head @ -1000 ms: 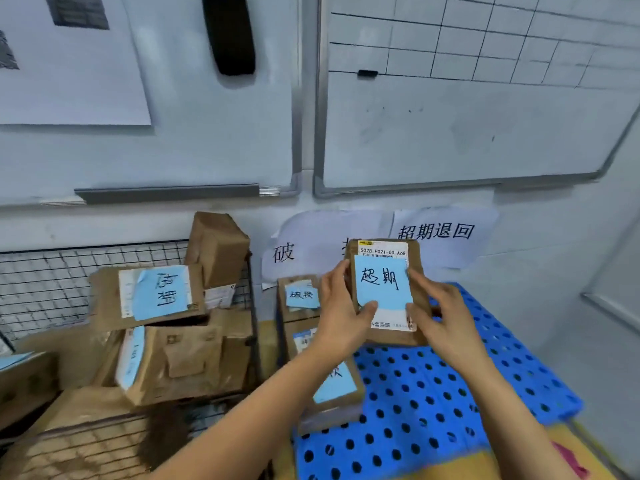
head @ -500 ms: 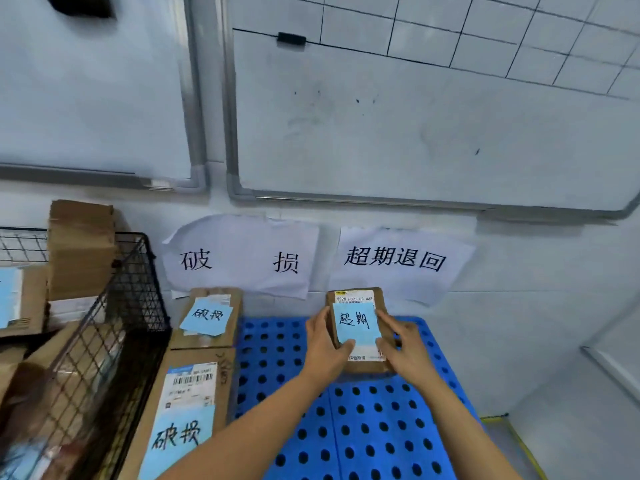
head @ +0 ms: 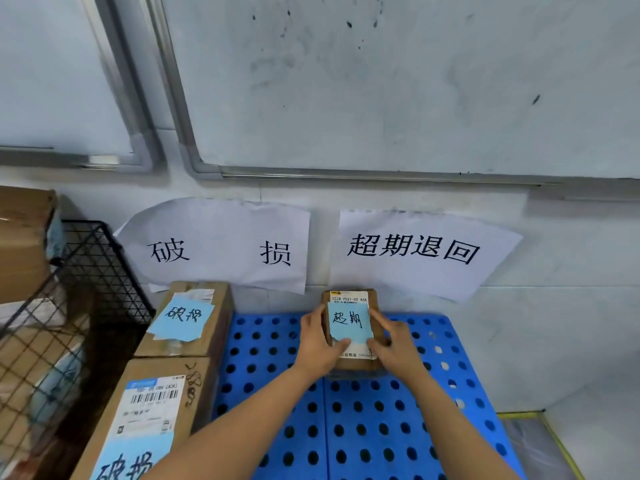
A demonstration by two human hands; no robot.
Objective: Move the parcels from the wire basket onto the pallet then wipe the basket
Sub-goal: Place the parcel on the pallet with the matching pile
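Pallet [head: 363, 427]: blue, perforated; two boxes [head: 162, 393] along its left side.
Wire basket [head: 97, 271]: left of pallet; holds brown parcels [head: 24, 237].
Small parcel [head: 348, 322]: pallet's far edge, by the wall.
Left hand [head: 318, 344], right hand [head: 394, 344]: fingers curled, gripping the small parcel's sides.

Held parcel [head: 349, 327] on pallet [head: 381, 427] (wire basket [head: 69, 306] left), below sign [head: 415, 251].
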